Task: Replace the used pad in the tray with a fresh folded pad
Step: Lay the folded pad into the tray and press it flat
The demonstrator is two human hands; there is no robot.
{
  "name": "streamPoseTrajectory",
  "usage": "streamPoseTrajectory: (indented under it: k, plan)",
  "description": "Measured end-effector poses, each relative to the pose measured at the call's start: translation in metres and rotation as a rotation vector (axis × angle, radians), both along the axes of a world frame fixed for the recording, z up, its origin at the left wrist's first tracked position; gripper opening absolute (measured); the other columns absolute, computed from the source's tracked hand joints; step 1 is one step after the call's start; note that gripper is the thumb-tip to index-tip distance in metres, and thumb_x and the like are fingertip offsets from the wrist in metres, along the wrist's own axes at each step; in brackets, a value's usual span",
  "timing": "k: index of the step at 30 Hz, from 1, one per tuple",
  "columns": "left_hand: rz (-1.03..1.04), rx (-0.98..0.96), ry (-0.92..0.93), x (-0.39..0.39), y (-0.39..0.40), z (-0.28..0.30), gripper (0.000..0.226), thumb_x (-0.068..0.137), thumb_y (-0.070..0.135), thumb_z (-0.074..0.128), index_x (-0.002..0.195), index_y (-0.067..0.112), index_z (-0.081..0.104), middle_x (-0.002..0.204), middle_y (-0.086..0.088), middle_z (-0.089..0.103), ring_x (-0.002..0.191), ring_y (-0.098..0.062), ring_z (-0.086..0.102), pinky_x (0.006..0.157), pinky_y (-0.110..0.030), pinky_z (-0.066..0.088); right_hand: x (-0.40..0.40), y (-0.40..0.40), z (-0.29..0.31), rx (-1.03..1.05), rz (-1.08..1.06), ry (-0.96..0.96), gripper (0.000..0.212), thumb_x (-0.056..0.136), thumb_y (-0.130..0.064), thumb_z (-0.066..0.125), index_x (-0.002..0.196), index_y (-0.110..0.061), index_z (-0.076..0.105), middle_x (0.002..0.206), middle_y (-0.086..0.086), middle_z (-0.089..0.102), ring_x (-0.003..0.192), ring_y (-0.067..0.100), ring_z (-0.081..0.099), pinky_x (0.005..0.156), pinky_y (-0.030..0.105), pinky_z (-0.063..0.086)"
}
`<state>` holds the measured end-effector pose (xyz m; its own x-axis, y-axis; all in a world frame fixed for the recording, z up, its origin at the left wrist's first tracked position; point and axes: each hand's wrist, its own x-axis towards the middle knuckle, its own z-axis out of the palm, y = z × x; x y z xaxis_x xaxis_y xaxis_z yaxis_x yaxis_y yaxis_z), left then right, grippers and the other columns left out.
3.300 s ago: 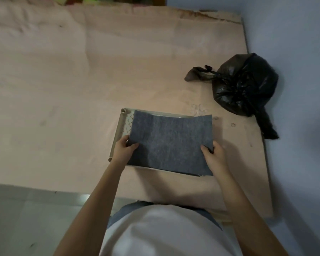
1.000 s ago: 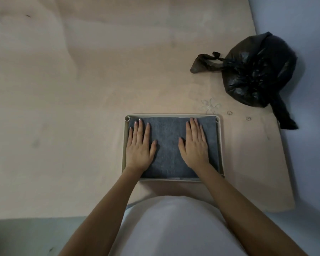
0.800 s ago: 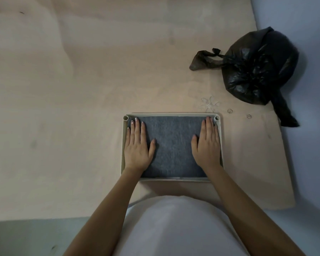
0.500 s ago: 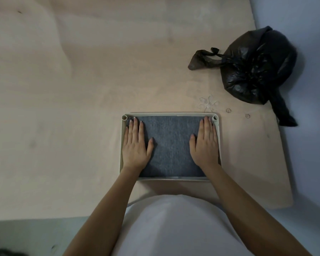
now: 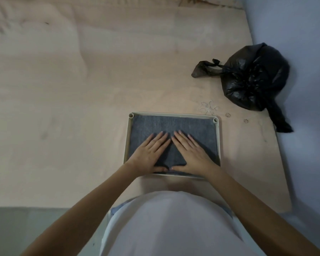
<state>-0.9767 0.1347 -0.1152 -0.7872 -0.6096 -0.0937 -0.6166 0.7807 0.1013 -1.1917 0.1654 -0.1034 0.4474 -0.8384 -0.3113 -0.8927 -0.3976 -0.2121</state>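
**Head view: both our hands flat on the grey pad in the tray**

Head view, looking down past our white shirt (image 5: 174,228) and two bare forearms. The largest thing before us is the pale pink mat (image 5: 81,89), creased and faintly stained, which covers most of the floor; a bluish wall (image 5: 303,24) borders it on the right, and bare grey floor (image 5: 17,228) shows at the lower left.

On the mat's right edge, against the wall, lies a knotted black plastic bag (image 5: 251,78), its tied handles trailing left and a loose tail pointing down. It is well apart from the tray.

The pale rectangular tray (image 5: 174,114) sits on the mat just in front of us. The grey felt-like pad (image 5: 174,124) lies flat inside it and fills it nearly rim to rim.

Our left hand (image 5: 149,153) and right hand (image 5: 191,153) press on the near half of the pad, fingers straight and spread, gripping nothing. The fingertips nearly meet at the middle and the thumbs nearly touch at the near rim, so the hands hide that part of the pad.

Between tray and bag a few small clear rings (image 5: 209,108) lie on the mat. We can read no writing or brand anywhere.
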Motion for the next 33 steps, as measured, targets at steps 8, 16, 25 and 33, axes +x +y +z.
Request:
streamPoseTrajectory:
  k: [8, 16, 25, 33]
  plan:
    - [-0.017, 0.015, -0.132, 0.018, -0.005, 0.001, 0.101, 0.074, 0.078, 0.027, 0.140, 0.004, 0.043, 0.146, -0.016, 0.041, 0.135, -0.029, 0.040, 0.109, -0.051, 0.030, -0.015, 0.004, 0.005, 0.030, 0.027, 0.076, 0.115, 0.073, -0.076, 0.051, 0.150, -0.010, -0.003, 0.158, 0.008, -0.011, 0.146, 0.020, -0.012, 0.118, 0.034, -0.008]
    - [0.062, 0.001, -0.148, 0.061, -0.001, 0.006, 0.096, 0.072, 0.075, 0.030, 0.134, 0.004, 0.051, 0.139, -0.014, 0.051, 0.126, -0.029, 0.051, 0.110, -0.045, 0.025, -0.066, 0.017, 0.024, 0.031, 0.035, 0.293, 0.117, 0.068, -0.084, 0.026, 0.148, 0.000, 0.013, 0.155, 0.013, 0.001, 0.145, 0.026, 0.011, 0.115, 0.031, -0.016]
    - [0.226, 0.043, -0.156, 0.058, 0.013, 0.015, 0.089, 0.092, 0.067, 0.012, 0.128, 0.000, 0.056, 0.137, -0.015, 0.053, 0.127, -0.029, 0.050, 0.113, -0.040, 0.013, -0.064, 0.026, 0.021, 0.001, -0.130, 0.075, 0.106, 0.072, -0.084, 0.012, 0.150, -0.012, -0.001, 0.152, -0.003, -0.020, 0.141, 0.009, -0.020, 0.112, 0.027, -0.021]
    - [0.525, 0.041, 0.020, 0.029, 0.053, 0.000, 0.070, 0.099, 0.051, 0.015, 0.133, 0.002, 0.053, 0.141, -0.014, 0.048, 0.133, -0.029, 0.043, 0.117, -0.039, 0.011, -0.018, 0.055, -0.003, -0.066, -0.459, 0.001, 0.070, 0.099, -0.045, 0.007, 0.138, 0.001, 0.042, 0.148, 0.015, 0.037, 0.137, 0.030, 0.036, 0.116, 0.034, 0.008]
